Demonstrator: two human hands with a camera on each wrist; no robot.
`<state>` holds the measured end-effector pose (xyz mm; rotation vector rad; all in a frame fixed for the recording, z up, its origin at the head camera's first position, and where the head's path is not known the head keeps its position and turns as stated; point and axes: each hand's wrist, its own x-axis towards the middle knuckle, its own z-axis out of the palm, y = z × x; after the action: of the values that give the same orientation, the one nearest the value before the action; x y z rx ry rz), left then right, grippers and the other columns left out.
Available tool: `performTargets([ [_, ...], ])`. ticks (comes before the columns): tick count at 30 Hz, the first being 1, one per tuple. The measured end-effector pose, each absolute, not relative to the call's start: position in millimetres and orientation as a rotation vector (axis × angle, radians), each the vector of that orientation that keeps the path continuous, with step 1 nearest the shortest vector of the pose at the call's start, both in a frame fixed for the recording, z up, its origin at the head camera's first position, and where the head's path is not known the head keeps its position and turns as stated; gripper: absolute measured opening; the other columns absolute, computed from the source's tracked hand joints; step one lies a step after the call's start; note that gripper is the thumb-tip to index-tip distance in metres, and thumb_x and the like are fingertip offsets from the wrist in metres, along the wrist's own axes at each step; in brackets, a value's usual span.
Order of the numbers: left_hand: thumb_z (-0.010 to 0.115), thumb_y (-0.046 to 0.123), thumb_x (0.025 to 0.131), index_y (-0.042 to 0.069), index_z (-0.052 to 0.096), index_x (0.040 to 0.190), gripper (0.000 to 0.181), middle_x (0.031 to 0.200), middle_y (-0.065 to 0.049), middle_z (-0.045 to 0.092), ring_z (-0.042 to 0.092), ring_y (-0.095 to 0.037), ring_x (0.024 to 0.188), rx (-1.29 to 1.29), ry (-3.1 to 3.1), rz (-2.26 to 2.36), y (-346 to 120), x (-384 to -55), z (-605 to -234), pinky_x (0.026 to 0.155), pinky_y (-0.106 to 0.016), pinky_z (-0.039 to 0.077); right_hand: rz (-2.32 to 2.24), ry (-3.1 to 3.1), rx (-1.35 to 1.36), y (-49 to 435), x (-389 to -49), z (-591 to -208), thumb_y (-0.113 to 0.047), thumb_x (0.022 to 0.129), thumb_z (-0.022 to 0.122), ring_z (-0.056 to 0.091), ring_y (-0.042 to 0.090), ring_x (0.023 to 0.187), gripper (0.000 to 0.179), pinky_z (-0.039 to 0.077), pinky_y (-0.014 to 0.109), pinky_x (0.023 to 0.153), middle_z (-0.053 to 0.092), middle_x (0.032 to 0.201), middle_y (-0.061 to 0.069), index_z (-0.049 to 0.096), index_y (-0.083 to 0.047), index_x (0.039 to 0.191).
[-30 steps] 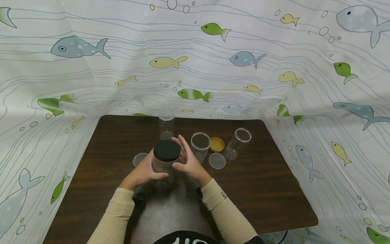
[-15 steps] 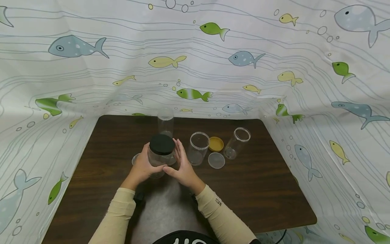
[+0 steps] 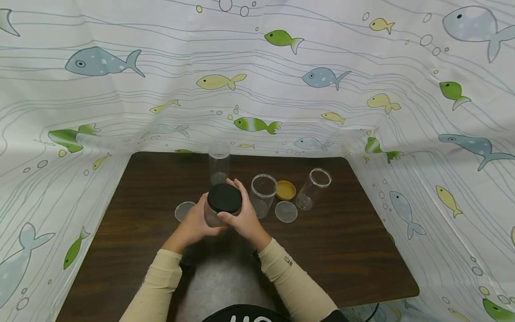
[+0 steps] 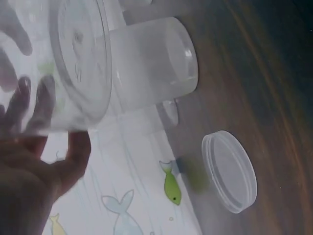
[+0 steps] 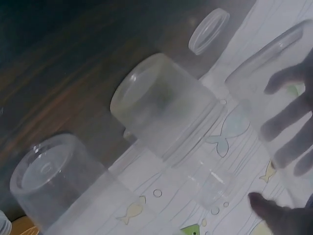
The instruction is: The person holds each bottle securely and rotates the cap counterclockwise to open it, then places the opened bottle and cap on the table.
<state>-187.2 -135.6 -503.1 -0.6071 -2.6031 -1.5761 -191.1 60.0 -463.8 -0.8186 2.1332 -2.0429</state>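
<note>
A clear plastic jar [image 3: 212,217] with a black lid [image 3: 224,198] is held above the near part of the table between both hands. My left hand [image 3: 196,223] grips its left side, thumb across the front. On the other side my right hand [image 3: 248,219] holds it, its thumb by the lid's front edge and its fingers reaching behind. In the left wrist view the raised jar's base [image 4: 80,58] shows, with fingers seen through the clear wall. Just beyond it stands an open clear jar [image 5: 166,107], hidden behind the hands in the head view.
A tall clear jar [image 3: 219,165] stands at the table's back edge. To the right are two uncapped clear jars, one wide [image 3: 263,197] and one slim [image 3: 314,190], with a yellow lid [image 3: 286,190] and a clear lid [image 3: 286,212]. Another clear lid [image 3: 184,210] lies left.
The jar with the black lid first went left and away from the body, then came back right and nearer. My right hand, flat against its side half a second ago, now wraps round it.
</note>
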Motion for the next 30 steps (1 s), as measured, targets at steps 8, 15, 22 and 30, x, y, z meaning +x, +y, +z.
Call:
performTargets([
  [8,0.091,0.018,0.075,0.017,0.022,0.160,0.109,0.156,-0.010,0.039,0.043,-0.027,0.138,-0.994,-2.544,-1.954,-145,-186,-494,0.110,-0.038,0.038,-1.990,1.724,-1.108,78,-211,-475,-0.051,0.090,0.074,0.032,0.025,0.149,0.101,0.039,0.032,0.111,0.024,0.165,0.015,0.018,-0.006,0.160],
  [15,0.085,0.010,0.079,0.017,0.020,0.161,0.105,0.161,-0.009,0.030,0.036,-0.013,0.143,-1.293,-2.384,-2.240,-146,-190,-496,0.110,-0.026,0.035,-1.875,1.530,-1.200,86,-220,-474,-0.061,0.087,0.071,0.024,0.027,0.152,0.116,0.031,0.038,0.117,0.019,0.166,0.021,0.006,0.000,0.161],
  [22,0.083,0.007,0.081,0.020,0.013,0.163,0.109,0.164,-0.011,0.025,0.034,-0.026,0.145,-1.172,-2.365,-2.260,-148,-190,-499,0.109,-0.037,0.040,-1.938,1.575,-1.066,85,-219,-482,-0.068,0.085,0.067,0.022,0.026,0.153,0.117,0.036,0.035,0.113,0.012,0.169,0.013,-0.005,-0.021,0.164],
  [30,0.088,0.024,0.080,0.006,0.021,0.156,0.104,0.149,-0.022,0.043,0.046,-0.043,0.134,-0.409,-2.610,-1.822,-154,-189,-504,0.103,-0.063,0.042,-2.002,1.863,-0.967,82,-208,-490,-0.067,0.091,0.058,0.010,0.027,0.155,0.111,0.017,0.047,0.122,0.007,0.169,0.018,-0.003,-0.008,0.162],
])
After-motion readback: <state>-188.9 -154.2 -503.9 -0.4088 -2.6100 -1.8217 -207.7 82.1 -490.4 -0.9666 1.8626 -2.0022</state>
